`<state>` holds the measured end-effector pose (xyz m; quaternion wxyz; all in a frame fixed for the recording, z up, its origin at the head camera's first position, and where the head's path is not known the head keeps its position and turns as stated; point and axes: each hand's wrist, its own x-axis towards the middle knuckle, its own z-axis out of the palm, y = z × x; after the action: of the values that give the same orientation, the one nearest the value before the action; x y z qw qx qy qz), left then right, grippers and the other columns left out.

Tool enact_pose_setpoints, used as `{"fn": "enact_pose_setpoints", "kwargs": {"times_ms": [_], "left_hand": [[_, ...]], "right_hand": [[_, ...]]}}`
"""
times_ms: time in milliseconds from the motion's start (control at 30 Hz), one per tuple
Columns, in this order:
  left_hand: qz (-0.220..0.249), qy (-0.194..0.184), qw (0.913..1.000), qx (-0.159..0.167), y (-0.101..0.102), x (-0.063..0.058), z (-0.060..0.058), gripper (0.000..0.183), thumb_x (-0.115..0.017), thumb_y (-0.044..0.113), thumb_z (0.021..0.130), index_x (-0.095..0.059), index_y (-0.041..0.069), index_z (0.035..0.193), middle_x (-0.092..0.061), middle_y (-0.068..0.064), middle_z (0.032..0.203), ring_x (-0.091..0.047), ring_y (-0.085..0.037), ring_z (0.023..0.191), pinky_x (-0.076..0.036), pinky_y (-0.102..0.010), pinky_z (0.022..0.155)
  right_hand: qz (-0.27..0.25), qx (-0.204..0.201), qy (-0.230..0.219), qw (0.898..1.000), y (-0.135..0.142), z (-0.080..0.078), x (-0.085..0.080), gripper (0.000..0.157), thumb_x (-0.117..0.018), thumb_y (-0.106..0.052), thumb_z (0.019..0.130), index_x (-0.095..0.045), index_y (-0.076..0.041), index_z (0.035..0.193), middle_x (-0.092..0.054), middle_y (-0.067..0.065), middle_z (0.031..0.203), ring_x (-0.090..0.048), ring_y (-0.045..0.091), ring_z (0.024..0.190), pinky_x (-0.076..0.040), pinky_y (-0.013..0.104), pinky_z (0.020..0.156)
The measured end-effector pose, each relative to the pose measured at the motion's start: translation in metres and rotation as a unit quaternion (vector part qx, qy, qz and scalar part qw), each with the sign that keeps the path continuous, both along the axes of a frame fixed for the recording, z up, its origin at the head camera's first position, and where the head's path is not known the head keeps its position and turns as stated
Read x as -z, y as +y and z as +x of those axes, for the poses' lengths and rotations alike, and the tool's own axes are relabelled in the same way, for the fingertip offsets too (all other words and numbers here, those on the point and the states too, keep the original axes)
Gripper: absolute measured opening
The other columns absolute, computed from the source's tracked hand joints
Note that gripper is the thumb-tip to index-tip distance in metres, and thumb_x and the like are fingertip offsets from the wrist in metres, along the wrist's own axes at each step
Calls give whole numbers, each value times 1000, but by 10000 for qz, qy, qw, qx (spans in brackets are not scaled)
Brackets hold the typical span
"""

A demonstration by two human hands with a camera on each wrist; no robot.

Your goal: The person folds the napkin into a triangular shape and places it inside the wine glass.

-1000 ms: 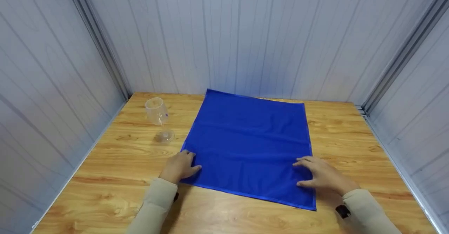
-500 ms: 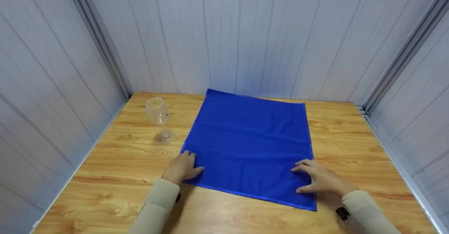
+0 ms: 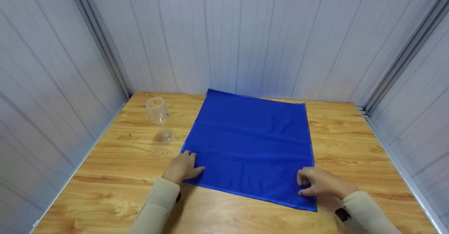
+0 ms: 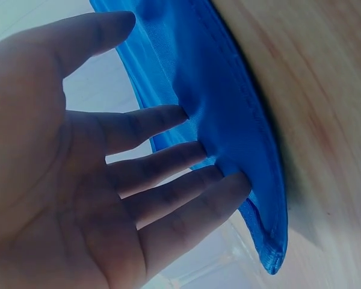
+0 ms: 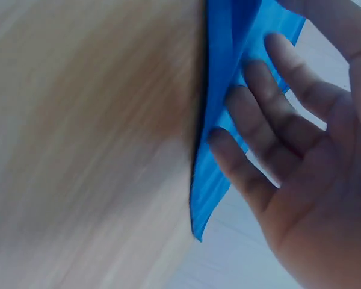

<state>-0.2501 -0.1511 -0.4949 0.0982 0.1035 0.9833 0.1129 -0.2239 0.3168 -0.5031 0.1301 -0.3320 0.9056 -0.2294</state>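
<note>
A blue cloth (image 3: pixel 245 132), roughly square with a hemmed edge and light creases, lies spread flat on the wooden table. My left hand (image 3: pixel 180 166) is at its near left corner; in the left wrist view, the nearly straight fingertips (image 4: pixel 234 186) touch the cloth and the thumb stays apart from them. At the near right side is my right hand (image 3: pixel 322 182), fingers bent downward over the edge. In the right wrist view, its loosely bent fingers (image 5: pixel 243 111) rest against the cloth, with nothing pinched between fingers and thumb.
A clear stemmed wine glass (image 3: pixel 158 112) stands upright on the table (image 3: pixel 115 164), left of the cloth. Pale panel walls (image 3: pixel 245 37) enclose the table at the back and on both sides.
My right hand's fingers have curled inward toward the thumb, and the hand has shifted slightly toward the near edge. The left hand moved a little to the right. Cloth and glass stay put.
</note>
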Motion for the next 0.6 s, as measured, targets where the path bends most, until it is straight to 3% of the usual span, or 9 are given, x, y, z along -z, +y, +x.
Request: {"fn": "enact_pose_setpoints", "kwargs": {"times_ms": [100, 233, 433, 600], "left_hand": [[-10, 1, 10000, 0, 0, 0, -1, 68, -68, 41, 94, -53, -11, 135, -53, -30, 134, -52, -45, 125, -44, -55, 102], [-11, 57, 10000, 8, 0, 0, -2, 68, -69, 41, 94, -54, -12, 134, -53, -30, 133, -52, -45, 124, -44, -55, 102], [-1, 36, 10000, -16, 2, -1, -2, 68, -69, 40, 94, -53, -12, 135, -52, -32, 135, -51, -46, 126, -43, -55, 103], [-30, -87, 9999, -58, 3, 0, -5, 70, -67, 41, 95, -51, -13, 136, -50, -33, 137, -50, -46, 127, -42, -55, 104]], "right_hand": [[-43, -52, -514, 9987, -1, 3, -4, 22, -83, -26, 82, -62, -18, 79, -56, -12, 74, -52, 4, 67, -46, 24, 59], [50, -37, -783, 9969, -2, 8, -8, 31, -86, -38, 79, -63, -16, 79, -55, -9, 76, -49, 6, 69, -43, 24, 60], [521, -25, -778, 9956, -7, 14, -14, 45, -89, -49, 70, -59, -16, 80, -47, -5, 79, -40, 10, 73, -36, 26, 64], [574, -243, -680, 9957, -10, 13, -14, 33, -88, -33, 73, -59, -16, 76, -45, -6, 78, -38, 8, 72, -35, 25, 63]]}}
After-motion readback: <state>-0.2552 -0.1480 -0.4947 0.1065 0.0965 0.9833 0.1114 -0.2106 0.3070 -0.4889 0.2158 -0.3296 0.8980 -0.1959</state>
